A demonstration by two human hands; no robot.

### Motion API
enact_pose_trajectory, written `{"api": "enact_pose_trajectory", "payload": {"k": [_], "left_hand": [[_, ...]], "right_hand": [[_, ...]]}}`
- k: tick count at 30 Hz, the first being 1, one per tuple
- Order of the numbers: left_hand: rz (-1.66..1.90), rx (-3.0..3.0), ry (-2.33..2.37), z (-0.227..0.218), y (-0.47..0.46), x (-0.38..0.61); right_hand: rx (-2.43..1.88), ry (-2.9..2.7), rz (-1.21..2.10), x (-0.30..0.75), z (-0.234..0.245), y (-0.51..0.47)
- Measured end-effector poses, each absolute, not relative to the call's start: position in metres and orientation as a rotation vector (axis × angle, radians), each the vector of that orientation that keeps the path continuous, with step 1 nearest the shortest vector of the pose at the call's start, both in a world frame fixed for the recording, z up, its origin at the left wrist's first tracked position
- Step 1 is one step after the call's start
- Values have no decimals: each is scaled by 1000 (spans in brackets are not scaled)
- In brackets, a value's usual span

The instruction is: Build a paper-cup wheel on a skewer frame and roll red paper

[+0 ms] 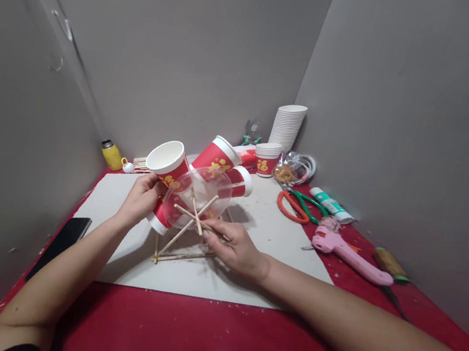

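Observation:
A small wheel of red paper cups (pixel 214 163) fixed round a clear plastic disc (pixel 195 196) stands on a frame of wooden sticks (pixel 179 238) over a white board (pixel 209 273). My left hand (pixel 140 199) is closed on the left cup (pixel 168 164) of the wheel. My right hand (pixel 234 247) pinches one wooden stick at the frame, just below the disc.
A pink glue gun (pixel 347 254), orange and green scissors (pixel 296 205), a glue stick (pixel 331 205), a stack of white cups (pixel 286 125) and a knife (pixel 390 264) lie at the right on the red cloth (pixel 190 330). A black phone (pixel 61 242) lies at the left, a yellow bottle (pixel 112 155) behind. Grey partitions enclose the table.

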State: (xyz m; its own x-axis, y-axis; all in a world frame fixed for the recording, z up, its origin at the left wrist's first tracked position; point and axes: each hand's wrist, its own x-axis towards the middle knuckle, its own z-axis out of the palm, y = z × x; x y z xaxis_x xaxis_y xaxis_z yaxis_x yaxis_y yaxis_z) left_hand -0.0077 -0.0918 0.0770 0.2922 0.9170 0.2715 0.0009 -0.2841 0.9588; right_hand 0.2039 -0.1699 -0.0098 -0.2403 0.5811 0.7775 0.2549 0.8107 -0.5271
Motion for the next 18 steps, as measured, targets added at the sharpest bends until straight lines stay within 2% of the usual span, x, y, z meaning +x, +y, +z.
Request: {"api": "enact_pose_trajectory", "payload": {"k": [18], "left_hand": [[1144, 1719, 1057, 82, -85, -11]], "right_hand": [[-815, -1813, 398, 205, -19, -164]]}}
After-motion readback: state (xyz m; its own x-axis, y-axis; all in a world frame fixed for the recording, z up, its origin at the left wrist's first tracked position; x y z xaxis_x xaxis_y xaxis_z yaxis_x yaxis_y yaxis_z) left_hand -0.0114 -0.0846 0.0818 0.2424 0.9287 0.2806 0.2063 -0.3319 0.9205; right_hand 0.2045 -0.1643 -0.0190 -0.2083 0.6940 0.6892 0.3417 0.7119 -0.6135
